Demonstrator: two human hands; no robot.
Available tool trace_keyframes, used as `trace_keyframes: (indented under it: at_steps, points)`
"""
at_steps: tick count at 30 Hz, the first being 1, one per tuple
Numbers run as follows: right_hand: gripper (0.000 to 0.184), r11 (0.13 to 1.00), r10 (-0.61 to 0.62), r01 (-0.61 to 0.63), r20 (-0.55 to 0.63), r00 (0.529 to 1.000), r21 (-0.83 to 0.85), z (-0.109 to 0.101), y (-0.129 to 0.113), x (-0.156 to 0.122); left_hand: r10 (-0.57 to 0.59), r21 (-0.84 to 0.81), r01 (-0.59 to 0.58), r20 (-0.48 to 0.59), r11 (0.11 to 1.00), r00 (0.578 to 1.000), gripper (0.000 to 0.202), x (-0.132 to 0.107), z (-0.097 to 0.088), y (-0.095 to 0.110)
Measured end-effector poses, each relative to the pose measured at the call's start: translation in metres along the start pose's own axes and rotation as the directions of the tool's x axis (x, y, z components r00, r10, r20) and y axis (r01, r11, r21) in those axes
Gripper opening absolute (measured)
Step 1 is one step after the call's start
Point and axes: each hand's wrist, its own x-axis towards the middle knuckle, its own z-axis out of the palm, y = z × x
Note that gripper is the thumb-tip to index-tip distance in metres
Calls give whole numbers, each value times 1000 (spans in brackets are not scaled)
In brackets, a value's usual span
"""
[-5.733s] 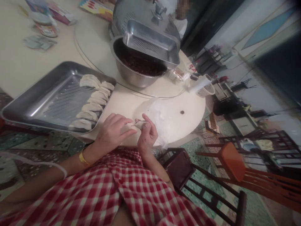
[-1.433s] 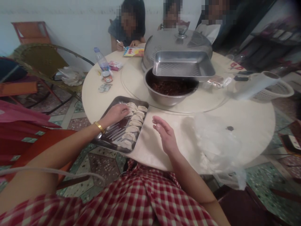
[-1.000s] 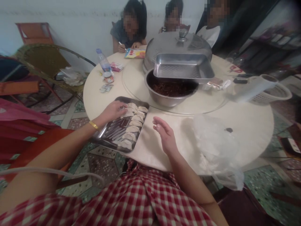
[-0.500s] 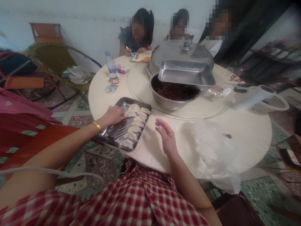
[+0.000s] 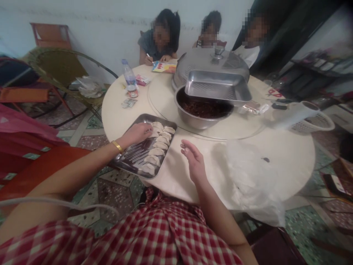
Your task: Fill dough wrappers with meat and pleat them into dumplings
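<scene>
the left hand (image 5: pixel 139 131) reaches over the steel tray (image 5: pixel 129 159), fingers bent down, their tips on the far dumpling (image 5: pixel 156 126) at the top of the row. the hand covers part of it, so whether it is pinched or only touched cannot be told. the dumplings lie in one row along the tray's right side. there look to be seven, though blur makes the count unsure. the tray sits at the near left edge of the round table (image 5: pixel 278 154), one corner hanging over the rim. one gold bangle (image 5: pixel 117 146) circles the left wrist.

the right hand (image 5: pixel 193 161) is just right of the tray, above the bare tabletop, fingers spread and slightly curled, holding nothing.

beyond the tray stands one steel bowl (image 5: pixel 193 120) with dark filling. a second tray (image 5: pixel 217 87) rests tilted across its rim, and one domed metal cover (image 5: pixel 205 60) stands behind that. one crumpled clear plastic bag (image 5: pixel 248 176) lies right of the right hand and droops over the table's edge. one plastic bottle (image 5: pixel 128 73) stands at the far left, and one white basket (image 5: pixel 313 124) at the far right. three people sit at the far side.
</scene>
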Motion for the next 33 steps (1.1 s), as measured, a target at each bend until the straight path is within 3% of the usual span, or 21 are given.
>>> trace_keyframes:
  at_steps: [15, 21, 27, 33]
  points:
    - [35, 1000, -11, 11, 31, 999, -4, 0, -3, -4, 141, -27, -141, -3, 990, 990, 30, 4, 6, -3]
    - [34, 1000, -5, 5, 30, 1000, 4, 0, -3, -4, 92, -43, -92, 5, 995, 996, 33, 2, 3, -3]
    - [36, 1000, -6, 6, 29, 1000, 2, -1, -1, -4, 3, 0, -3, 0, 1000, 1000, 41, 11, -13, -7]
    - [36, 1000, -4, 4, 24, 1000, -5, -2, -1, -4, -58, 103, 49, 87, 993, 995, 38, 29, -23, -20]
